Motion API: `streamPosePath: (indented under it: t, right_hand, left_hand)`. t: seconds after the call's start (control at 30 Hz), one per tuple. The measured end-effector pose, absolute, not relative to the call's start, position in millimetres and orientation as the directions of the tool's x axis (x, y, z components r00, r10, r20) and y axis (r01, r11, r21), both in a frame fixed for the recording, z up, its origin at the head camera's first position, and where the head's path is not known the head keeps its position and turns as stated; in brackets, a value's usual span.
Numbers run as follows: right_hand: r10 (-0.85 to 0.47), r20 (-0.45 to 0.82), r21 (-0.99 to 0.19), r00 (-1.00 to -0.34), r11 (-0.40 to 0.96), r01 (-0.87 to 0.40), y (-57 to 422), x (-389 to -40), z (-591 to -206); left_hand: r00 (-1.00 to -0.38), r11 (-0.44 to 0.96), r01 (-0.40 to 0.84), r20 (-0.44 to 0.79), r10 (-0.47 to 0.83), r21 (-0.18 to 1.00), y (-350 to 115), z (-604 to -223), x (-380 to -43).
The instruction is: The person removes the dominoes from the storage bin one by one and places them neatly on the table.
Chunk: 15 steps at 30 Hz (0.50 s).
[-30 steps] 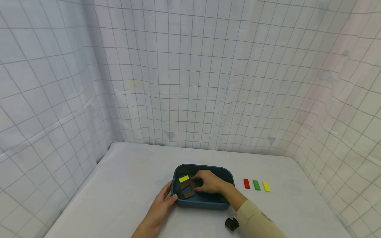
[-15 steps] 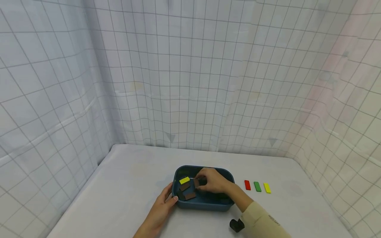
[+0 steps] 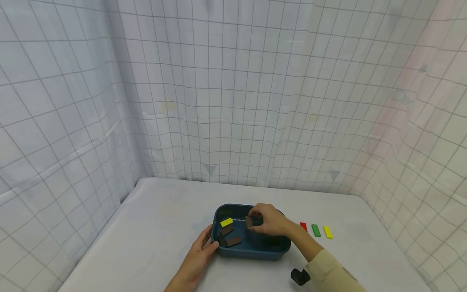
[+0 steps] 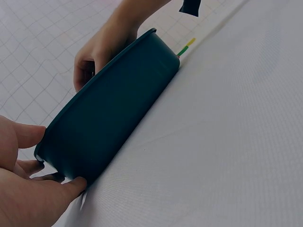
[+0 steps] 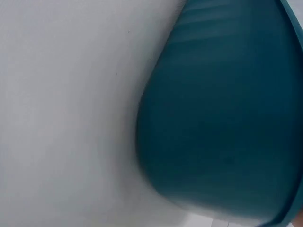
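Observation:
A dark teal plastic bin (image 3: 251, 254) rests on the white table. My left hand (image 3: 195, 261) grips its left end, and in the left wrist view the thumb lies at the rim (image 4: 102, 71) with fingers against the outer wall. Over the inside of the bin, my right hand (image 3: 271, 221) pinches a small dark brown block (image 3: 249, 222) between thumb and fingers. Left of it in the bin lie a yellow block (image 3: 226, 222), two brown blocks, one nearer the front (image 3: 234, 241), and a blackish one (image 3: 221, 240). The right wrist view shows mainly the bin's outer wall (image 5: 218, 118).
Right of the bin, a red block (image 3: 303, 226), a green block (image 3: 315, 230) and a yellow block (image 3: 328, 232) lie in a row on the table. A black device (image 3: 300, 277) sits by the right sleeve. White gridded cloth (image 3: 233, 101) walls the table in.
My right hand has drawn the brown block rightward and up, away from the other blocks in the bin. The forearm now partly covers the red block. My left hand keeps its place on the bin.

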State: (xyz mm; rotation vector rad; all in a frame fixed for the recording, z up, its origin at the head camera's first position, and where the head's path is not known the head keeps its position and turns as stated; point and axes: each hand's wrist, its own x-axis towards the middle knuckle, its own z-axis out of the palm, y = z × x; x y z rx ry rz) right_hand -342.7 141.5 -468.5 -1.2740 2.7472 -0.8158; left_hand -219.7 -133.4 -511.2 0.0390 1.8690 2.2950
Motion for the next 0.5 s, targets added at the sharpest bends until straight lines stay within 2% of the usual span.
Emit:
streamPosePath:
  t: [0.5]
  right_hand:
    - [-0.668, 0.223, -0.463, -0.710, 0.569, -0.680, 180, -340, -459]
  left_hand:
    - [-0.982, -0.198, -0.120, -0.088, 0.166, 0.973, -134, -512, -219]
